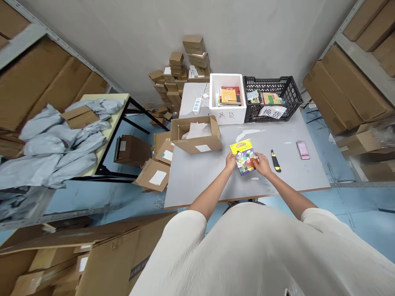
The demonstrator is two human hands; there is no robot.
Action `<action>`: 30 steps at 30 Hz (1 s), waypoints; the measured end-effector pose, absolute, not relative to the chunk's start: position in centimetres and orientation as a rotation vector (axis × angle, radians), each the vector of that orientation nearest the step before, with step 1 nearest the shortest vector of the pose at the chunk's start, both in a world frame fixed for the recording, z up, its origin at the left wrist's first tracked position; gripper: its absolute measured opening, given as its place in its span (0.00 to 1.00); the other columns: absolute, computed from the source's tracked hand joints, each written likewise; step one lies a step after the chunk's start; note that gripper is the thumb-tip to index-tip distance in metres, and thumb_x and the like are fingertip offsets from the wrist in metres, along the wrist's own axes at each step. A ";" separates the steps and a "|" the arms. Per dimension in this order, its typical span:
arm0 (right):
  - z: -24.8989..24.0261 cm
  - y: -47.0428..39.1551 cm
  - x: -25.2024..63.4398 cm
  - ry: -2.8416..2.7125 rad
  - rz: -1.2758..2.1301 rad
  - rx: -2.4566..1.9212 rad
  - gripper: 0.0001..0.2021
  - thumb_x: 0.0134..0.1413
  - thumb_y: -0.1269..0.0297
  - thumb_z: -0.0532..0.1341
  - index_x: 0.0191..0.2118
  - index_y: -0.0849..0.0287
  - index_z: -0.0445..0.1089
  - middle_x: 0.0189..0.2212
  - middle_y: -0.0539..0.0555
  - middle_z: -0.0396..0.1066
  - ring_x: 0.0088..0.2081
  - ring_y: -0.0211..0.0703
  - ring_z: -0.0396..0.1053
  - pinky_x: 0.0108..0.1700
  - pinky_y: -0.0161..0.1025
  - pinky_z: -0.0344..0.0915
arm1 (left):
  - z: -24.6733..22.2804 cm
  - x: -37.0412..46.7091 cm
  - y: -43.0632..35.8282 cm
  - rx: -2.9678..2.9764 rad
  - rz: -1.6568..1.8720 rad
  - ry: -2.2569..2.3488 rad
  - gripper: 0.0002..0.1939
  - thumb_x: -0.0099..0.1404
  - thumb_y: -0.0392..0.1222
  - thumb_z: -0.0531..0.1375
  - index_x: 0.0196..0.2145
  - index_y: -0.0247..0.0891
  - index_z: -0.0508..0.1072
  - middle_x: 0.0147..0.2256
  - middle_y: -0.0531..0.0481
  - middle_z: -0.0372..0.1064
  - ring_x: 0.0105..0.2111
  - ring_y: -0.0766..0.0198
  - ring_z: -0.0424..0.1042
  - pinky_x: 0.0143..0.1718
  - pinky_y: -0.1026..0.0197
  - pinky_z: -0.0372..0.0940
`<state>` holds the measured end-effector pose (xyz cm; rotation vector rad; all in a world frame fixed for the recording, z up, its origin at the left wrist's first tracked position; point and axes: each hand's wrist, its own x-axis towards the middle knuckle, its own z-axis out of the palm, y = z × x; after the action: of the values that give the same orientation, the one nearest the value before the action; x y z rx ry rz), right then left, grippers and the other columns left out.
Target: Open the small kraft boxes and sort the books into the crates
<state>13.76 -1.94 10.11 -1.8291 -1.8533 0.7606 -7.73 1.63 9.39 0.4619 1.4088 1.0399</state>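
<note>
Both forearms are stretching forward over the near edge of the table (pixel 197 176), angling inward. The left hand (pixel 230 162) is gripping the left side of a yellow-and-purple illustrated book (pixel 245 158); the right hand (pixel 262 164) is grasping its right side, near a utility knife (pixel 275 160). The book is facing up between them, over the table.

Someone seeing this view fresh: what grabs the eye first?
The bright yellow-and-purple printed item, held between the left hand and right hand at the gray table. Beyond it, a white box stands beside a black crate. Far left, gray bags lie heaped.
</note>
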 end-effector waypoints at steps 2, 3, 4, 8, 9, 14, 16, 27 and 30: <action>10.1 -2.0 14.3 -1.757 0.907 -1.869 0.27 0.64 0.57 0.63 0.66 0.57 0.71 0.61 0.64 0.76 0.58 0.60 0.74 0.61 0.55 0.69 | 9.5 -8.5 1.7 0.453 1.033 1.416 0.17 0.67 0.49 0.69 0.50 0.39 0.77 0.41 0.48 0.84 0.38 0.60 0.81 0.45 0.58 0.75; 10.1 -2.1 14.4 -1.702 1.015 -1.865 0.25 0.64 0.55 0.63 0.63 0.57 0.73 0.57 0.63 0.79 0.54 0.57 0.76 0.58 0.52 0.71 | 9.6 -8.8 1.7 0.451 1.032 1.415 0.18 0.67 0.49 0.69 0.50 0.39 0.77 0.40 0.48 0.84 0.37 0.60 0.80 0.44 0.58 0.75; 10.2 -2.2 14.5 -1.642 1.136 -1.843 0.22 0.64 0.53 0.64 0.59 0.57 0.75 0.53 0.61 0.81 0.49 0.54 0.78 0.54 0.49 0.73 | 9.7 -9.1 1.8 0.451 1.032 1.413 0.18 0.67 0.50 0.69 0.50 0.39 0.77 0.39 0.48 0.83 0.36 0.61 0.80 0.43 0.58 0.75; 10.8 -2.6 14.2 -1.402 1.502 -1.703 0.18 0.60 0.46 0.69 0.42 0.57 0.77 0.36 0.55 0.83 0.31 0.44 0.76 0.38 0.40 0.73 | 10.3 -10.2 2.6 0.464 1.022 1.409 0.16 0.67 0.52 0.68 0.45 0.39 0.76 0.35 0.50 0.81 0.33 0.61 0.79 0.38 0.59 0.73; 11.0 -2.6 14.0 -1.348 1.531 -1.678 0.18 0.58 0.45 0.70 0.41 0.57 0.76 0.34 0.54 0.82 0.29 0.43 0.75 0.36 0.39 0.72 | 10.6 -10.4 2.8 0.476 1.015 1.404 0.17 0.67 0.53 0.68 0.44 0.39 0.76 0.35 0.50 0.81 0.33 0.61 0.79 0.38 0.59 0.73; 12.5 -2.2 13.4 -1.146 1.442 -1.612 0.23 0.52 0.40 0.74 0.40 0.57 0.76 0.32 0.53 0.81 0.28 0.40 0.74 0.34 0.38 0.73 | 11.5 -10.5 3.6 0.612 0.970 1.264 0.21 0.63 0.52 0.73 0.49 0.40 0.76 0.39 0.48 0.83 0.36 0.59 0.81 0.40 0.58 0.74; 13.0 -1.9 13.7 -1.098 1.377 -1.614 0.25 0.50 0.38 0.74 0.40 0.56 0.76 0.31 0.53 0.80 0.29 0.41 0.75 0.35 0.38 0.74 | 11.7 -10.1 3.5 0.678 0.913 1.188 0.23 0.61 0.49 0.75 0.51 0.40 0.77 0.40 0.47 0.83 0.39 0.58 0.82 0.43 0.57 0.74; 14.2 1.0 18.8 -1.015 1.230 -1.624 0.28 0.47 0.38 0.75 0.43 0.58 0.79 0.35 0.53 0.82 0.30 0.40 0.76 0.36 0.38 0.74 | 11.6 -6.3 4.4 0.876 0.661 1.059 0.29 0.59 0.49 0.79 0.52 0.38 0.74 0.30 0.50 0.80 0.27 0.61 0.79 0.35 0.59 0.72; 14.8 3.0 20.2 -1.023 1.238 -1.606 0.28 0.46 0.38 0.75 0.43 0.58 0.80 0.34 0.53 0.81 0.31 0.41 0.77 0.36 0.38 0.74 | 11.9 -5.0 6.3 0.920 0.673 1.094 0.26 0.61 0.50 0.77 0.49 0.37 0.74 0.25 0.53 0.77 0.24 0.63 0.76 0.33 0.59 0.71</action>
<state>20.18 2.97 14.80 -1.6063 -1.0228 1.2383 -5.02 6.34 11.89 0.9196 1.0944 0.6731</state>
